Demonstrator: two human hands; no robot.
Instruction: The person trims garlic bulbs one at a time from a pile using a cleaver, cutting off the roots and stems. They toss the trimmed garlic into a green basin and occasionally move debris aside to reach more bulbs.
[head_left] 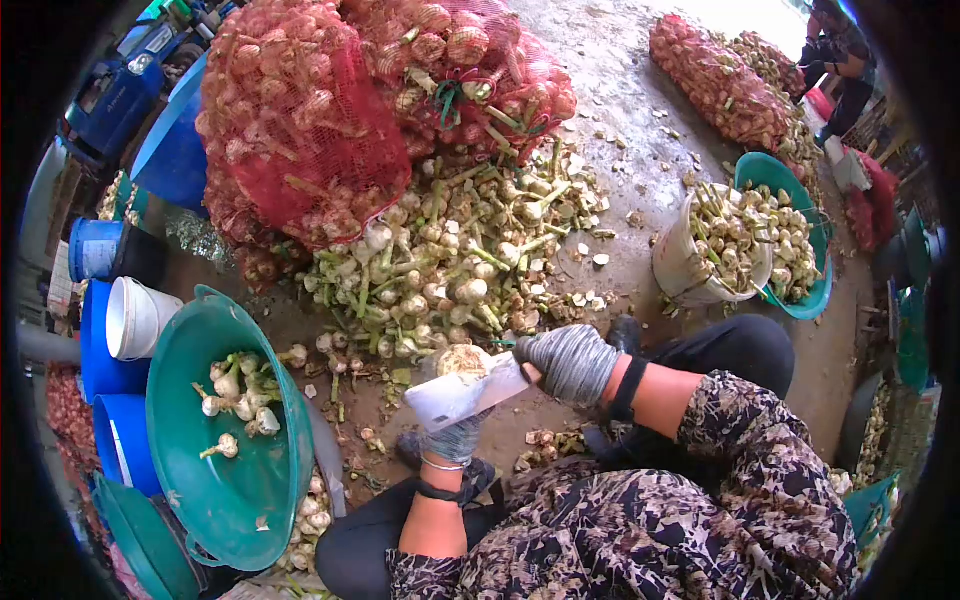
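Blue plastic tubs with open tops (pixel 140 440): standing along the left edge of the grey concrete floor (pixel 620 200). Just beside them, tilting and opening toward the left: a round white plastic bucket (pixel 155 318). Next, resting on the floor: a large green plastic basin (pixel 240 510), holding a few pale garlic bulbs with stems (pixel 267 421), clustering mostly toward its right-hand wall. Beyond, toward the far edge of the floor, bulging and leaning together: red mesh sacks full of garlic (pixel 300 130). Spreading from their foot across the middle of the floor: a loose heap of stemmed garlic (pixel 430 270).

With the left hand in a grey knitted glove (pixel 455 440), reaching up behind a broad, flat, pale-bladed knife (pixel 450 402); hiding most of the fingers behind the blade, so not being able to tell whether apart or together. Showing just above the blade's upper edge: a round, pale brown garlic bulb (pixel 465 360). With the right hand in a grey striped glove (pixel 572 365), gripping the knife's right end, clamping the fingers on it.

Farther right, brimming with garlic: a whitish plastic pail (pixel 675 262), standing against a teal plastic basin (pixel 824 265), likewise holding garlic. Behind, lying toward the floor's far right corner: long red mesh sacks (pixel 715 85). Beside these, wearing dark clothing: another person (pixel 848 60).
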